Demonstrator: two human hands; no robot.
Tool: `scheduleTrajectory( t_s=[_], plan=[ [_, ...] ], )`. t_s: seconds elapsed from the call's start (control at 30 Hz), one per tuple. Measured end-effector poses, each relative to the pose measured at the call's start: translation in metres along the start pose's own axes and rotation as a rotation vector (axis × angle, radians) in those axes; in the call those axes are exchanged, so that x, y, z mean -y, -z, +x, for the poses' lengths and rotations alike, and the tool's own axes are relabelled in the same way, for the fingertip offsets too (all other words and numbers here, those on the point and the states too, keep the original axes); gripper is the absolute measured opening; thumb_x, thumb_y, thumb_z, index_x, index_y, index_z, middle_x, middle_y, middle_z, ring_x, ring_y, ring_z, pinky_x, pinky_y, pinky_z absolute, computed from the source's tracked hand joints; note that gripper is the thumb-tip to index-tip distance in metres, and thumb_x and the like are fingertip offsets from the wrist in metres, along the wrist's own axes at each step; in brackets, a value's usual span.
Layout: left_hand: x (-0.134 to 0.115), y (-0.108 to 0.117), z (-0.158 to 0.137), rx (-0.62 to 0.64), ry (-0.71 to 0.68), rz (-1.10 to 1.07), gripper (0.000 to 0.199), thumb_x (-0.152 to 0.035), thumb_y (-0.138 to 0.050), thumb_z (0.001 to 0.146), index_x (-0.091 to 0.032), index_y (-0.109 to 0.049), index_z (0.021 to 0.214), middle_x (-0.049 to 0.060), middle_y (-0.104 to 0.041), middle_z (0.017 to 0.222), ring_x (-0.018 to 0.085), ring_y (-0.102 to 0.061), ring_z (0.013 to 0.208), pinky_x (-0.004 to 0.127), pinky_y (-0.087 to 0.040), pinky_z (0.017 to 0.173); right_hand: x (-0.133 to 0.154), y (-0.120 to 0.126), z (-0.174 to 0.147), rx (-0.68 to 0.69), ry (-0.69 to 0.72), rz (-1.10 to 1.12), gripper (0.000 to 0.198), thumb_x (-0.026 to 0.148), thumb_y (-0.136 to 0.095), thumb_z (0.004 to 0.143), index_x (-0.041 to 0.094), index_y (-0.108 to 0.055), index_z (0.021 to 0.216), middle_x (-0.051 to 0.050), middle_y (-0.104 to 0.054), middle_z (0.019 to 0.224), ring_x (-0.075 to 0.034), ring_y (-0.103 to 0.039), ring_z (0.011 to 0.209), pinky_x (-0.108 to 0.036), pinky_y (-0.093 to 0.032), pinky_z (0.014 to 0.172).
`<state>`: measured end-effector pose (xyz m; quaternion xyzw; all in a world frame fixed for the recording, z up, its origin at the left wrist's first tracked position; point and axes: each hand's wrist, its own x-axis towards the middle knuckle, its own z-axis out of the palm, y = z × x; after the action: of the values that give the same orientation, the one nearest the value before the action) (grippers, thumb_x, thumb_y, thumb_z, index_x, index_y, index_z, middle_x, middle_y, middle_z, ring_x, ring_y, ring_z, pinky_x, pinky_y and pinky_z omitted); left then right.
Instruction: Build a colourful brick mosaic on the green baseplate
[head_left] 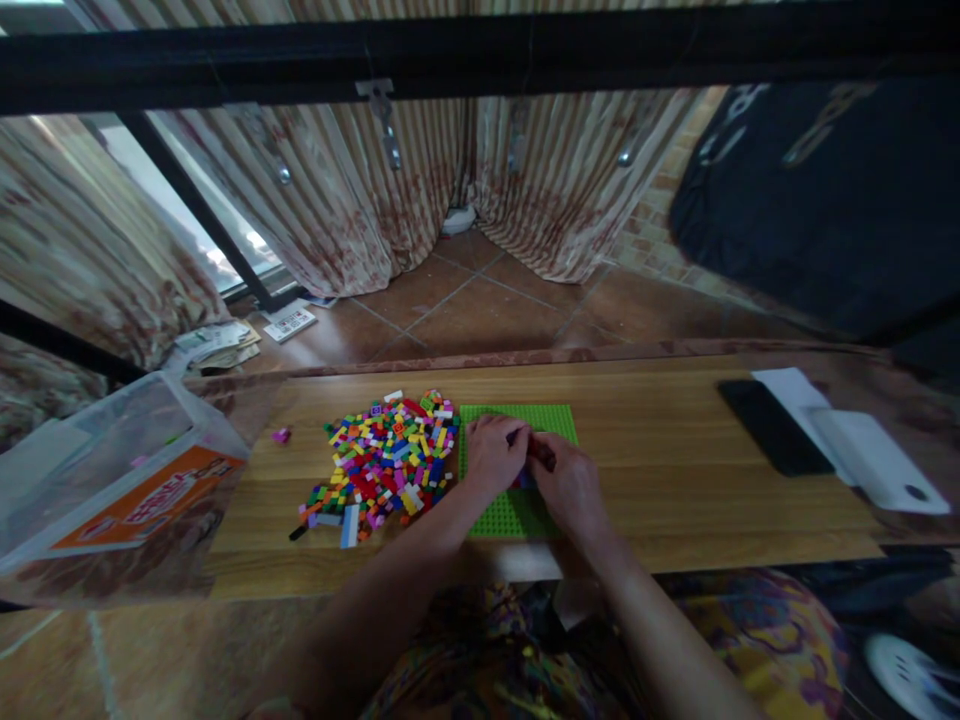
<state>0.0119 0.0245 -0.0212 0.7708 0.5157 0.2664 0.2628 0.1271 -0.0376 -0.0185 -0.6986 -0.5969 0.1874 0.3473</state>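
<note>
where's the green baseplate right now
In the head view, the green baseplate lies on the table, right of the brick pile, under the left hand and right hand.

brick pile (390,460) blocking left, open tabletop (652,450) right

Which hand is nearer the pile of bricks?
Left. The left hand is just right of the pile of bricks, over the green baseplate; the right hand is farther right.

One baseplate (514,518), one bin (161,500) — many bricks (390,460)
</note>
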Motion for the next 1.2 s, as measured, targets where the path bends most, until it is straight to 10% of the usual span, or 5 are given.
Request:
scheduleTrajectory(
  t_s=[0.3, 0.53, 1.2],
  plan=[
    [0.006, 0.001, -0.004, -0.012, -0.068, -0.003, 0.025, -0.031, -0.048, 0.096, -0.026, -0.072, 0.092, -0.001, -0.074, 0.096, 0.019, -0.060, 0.094, 0.037, -0.038, 0.089, -0.010, 0.011, 0.000, 0.093, -0.117, 0.468, 0.037, 0.036, -0.069, 0.074, 0.018, -0.067, 0.107, 0.002, -0.062, 0.070, -0.014, -0.055, 0.063, -0.028, -0.046, 0.063],
    [0.007, 0.006, -0.005, 0.034, -0.095, 0.009, 0.021, -0.040, -0.066, 0.083, -0.027, -0.071, 0.098, -0.001, -0.073, 0.098, 0.021, -0.060, 0.099, 0.038, -0.039, 0.092, -0.037, 0.016, -0.013, -0.184, -0.270, 1.030, 0.033, 0.041, -0.073, 0.076, 0.023, -0.067, 0.104, 0.002, -0.067, 0.077, -0.010, -0.058, 0.069, -0.025, -0.048, 0.069],
    [0.010, 0.009, -0.006, 0.063, -0.181, 0.043, 0.032, -0.045, -0.071, 0.076, -0.024, -0.069, 0.100, 0.003, -0.070, 0.096, 0.024, -0.059, 0.098, 0.040, -0.042, 0.091, -0.042, 0.009, -0.003, -0.256, -0.259, 0.958, 0.040, 0.046, -0.079, 0.064, 0.017, -0.068, 0.090, 0.001, -0.067, 0.069, -0.011, -0.058, 0.062, -0.025, -0.050, 0.061]
  ],
)
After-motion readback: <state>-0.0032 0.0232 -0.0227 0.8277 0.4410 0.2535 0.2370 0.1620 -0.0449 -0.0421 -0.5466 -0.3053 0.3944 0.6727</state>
